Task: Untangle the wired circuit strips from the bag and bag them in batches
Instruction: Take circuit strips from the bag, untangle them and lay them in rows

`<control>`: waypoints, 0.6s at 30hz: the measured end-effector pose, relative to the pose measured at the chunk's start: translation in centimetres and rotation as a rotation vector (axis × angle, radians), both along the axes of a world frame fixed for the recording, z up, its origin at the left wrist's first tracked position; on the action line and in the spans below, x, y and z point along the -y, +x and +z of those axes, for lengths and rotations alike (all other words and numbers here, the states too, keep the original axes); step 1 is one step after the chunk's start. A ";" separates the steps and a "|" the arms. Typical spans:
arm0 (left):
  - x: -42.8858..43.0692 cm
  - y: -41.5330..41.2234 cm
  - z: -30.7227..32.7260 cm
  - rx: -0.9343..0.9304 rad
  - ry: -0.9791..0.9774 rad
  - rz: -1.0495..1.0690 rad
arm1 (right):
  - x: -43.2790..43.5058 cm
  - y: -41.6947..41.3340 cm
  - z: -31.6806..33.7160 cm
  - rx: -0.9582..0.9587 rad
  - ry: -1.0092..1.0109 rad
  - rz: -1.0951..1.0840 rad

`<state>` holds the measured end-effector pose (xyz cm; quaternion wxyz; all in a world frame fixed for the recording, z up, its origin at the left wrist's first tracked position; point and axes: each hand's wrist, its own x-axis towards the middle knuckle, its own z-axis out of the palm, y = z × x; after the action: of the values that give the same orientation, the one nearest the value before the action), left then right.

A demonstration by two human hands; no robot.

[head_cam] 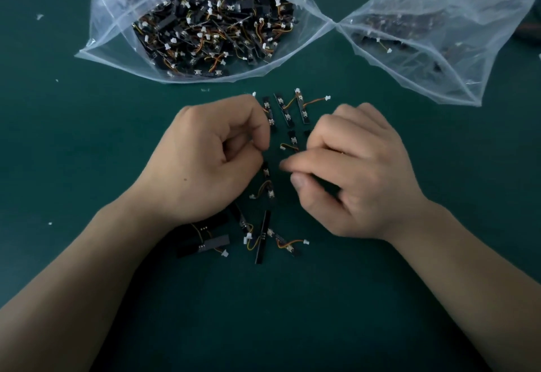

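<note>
Several black wired circuit strips (283,109) lie side by side on the green mat just beyond my hands. A loose tangle of strips (265,237) with orange and yellow wires sits between my wrists. My left hand (205,161) is curled, its thumb and fingers pinching the top end of one strip (267,184) that runs down from it. My right hand (357,172) is blurred; its thumb and forefinger close over another strip (292,137) with a white plug. The open clear source bag (96,49) at the back holds a dense heap of tangled strips (210,26).
A second clear bag (468,85) lies at the back right, touching the first at a corner, with several strips inside. Small white scraps dot the green mat (58,166) on the left. A dark object shows at the right edge.
</note>
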<state>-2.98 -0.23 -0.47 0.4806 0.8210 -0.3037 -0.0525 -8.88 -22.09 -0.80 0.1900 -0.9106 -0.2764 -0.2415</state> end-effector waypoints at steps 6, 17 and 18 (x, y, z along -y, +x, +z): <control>-0.2 0.2 -0.1 -0.001 -0.024 0.019 | -0.2 -1.5 -0.1 -0.094 0.013 0.009; -0.1 0.5 -0.4 -0.007 -0.084 0.064 | -0.2 -1.5 0.2 -0.198 -0.116 0.066; -0.1 0.5 -0.4 -0.010 -0.100 0.076 | -0.2 -1.5 0.1 -0.174 -0.119 0.042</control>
<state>-2.49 -0.12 -0.88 0.5242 0.8065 -0.2724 -0.0229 -10.38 -21.92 -0.67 0.1637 -0.9318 -0.2918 -0.1407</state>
